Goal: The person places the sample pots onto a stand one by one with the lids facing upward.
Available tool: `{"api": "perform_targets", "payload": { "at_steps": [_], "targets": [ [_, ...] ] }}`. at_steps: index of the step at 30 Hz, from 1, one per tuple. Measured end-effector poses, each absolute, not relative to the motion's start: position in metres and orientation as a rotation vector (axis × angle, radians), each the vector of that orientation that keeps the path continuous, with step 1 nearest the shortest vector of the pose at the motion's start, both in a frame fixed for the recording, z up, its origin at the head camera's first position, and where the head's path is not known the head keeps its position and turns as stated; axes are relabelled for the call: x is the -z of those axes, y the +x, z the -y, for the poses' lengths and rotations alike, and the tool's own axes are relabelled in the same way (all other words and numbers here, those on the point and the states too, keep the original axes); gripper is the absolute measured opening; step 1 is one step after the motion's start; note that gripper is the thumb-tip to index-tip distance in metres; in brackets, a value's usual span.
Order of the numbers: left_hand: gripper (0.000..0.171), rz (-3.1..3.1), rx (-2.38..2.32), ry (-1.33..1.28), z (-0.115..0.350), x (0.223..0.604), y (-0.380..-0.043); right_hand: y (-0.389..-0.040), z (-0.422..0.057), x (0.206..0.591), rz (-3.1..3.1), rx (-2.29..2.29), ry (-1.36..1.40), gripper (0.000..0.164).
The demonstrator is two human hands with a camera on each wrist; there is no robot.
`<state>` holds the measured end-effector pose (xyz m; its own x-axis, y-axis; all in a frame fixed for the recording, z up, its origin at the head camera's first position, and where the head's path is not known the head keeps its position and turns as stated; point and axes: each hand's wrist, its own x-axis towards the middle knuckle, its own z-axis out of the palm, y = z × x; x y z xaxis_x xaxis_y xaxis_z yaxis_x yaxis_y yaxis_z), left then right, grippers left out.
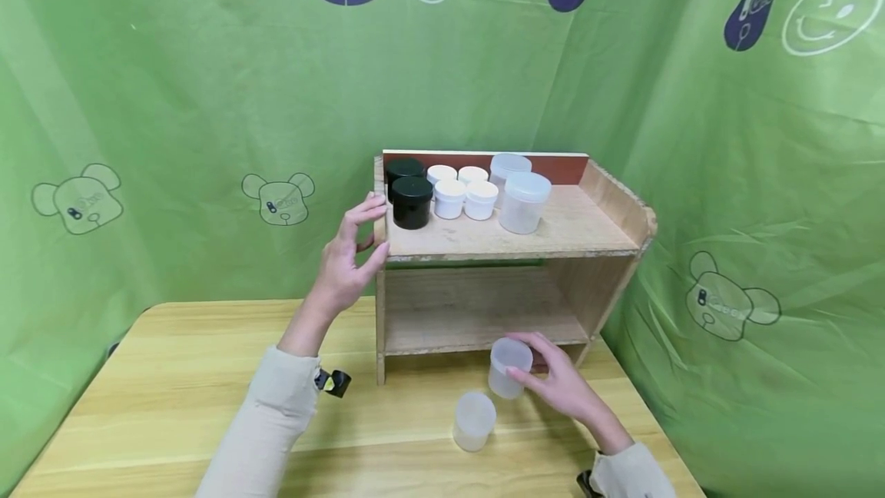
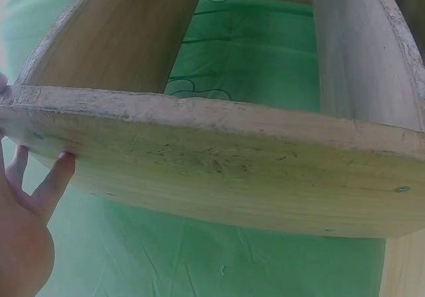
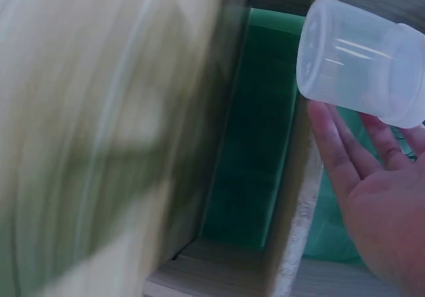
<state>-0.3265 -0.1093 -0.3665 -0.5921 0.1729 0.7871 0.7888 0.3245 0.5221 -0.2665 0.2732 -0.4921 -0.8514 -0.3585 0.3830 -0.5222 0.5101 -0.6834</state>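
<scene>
My left hand (image 1: 340, 260) holds the left side panel of the small wooden shelf (image 1: 512, 253), with fingers at its upper edge and the thumb at the front. In the left wrist view, fingertips (image 2: 65, 161) touch the panel's outer face. My right hand (image 1: 556, 383) grips a translucent plastic jar (image 1: 508, 379) between thumb and fingers, in front of the shelf's lower part. Seen from the right wrist, this jar (image 3: 358, 61) lies across the fingers near a shelf board. A second translucent jar (image 1: 474, 423) stands on the table, just nearer than the held one.
On the shelf's top board stand black jars (image 1: 412, 204), several small white jars (image 1: 449, 200) and two large translucent jars (image 1: 524, 206). Below is a middle board (image 1: 477, 310). The wooden table (image 1: 187, 390) extends left, and green cloth (image 1: 207, 98) hangs behind and beside it.
</scene>
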Motion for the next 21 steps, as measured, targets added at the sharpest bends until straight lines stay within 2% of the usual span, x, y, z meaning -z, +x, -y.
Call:
{"api": "perform_targets", "payload": {
  "at_steps": [9, 21],
  "targets": [
    [0.053, 1.961, 1.301, -0.834, 0.11, 0.372, -0.325, -0.265, -0.277, 0.477, 2.495, -1.264, 0.755, 0.054],
    [0.053, 1.957, 1.294, -0.847, 0.107, 0.37, -0.327, -0.257, -0.284, 0.426, 2.283, -1.231, 0.797, 0.056]
  ]
}}
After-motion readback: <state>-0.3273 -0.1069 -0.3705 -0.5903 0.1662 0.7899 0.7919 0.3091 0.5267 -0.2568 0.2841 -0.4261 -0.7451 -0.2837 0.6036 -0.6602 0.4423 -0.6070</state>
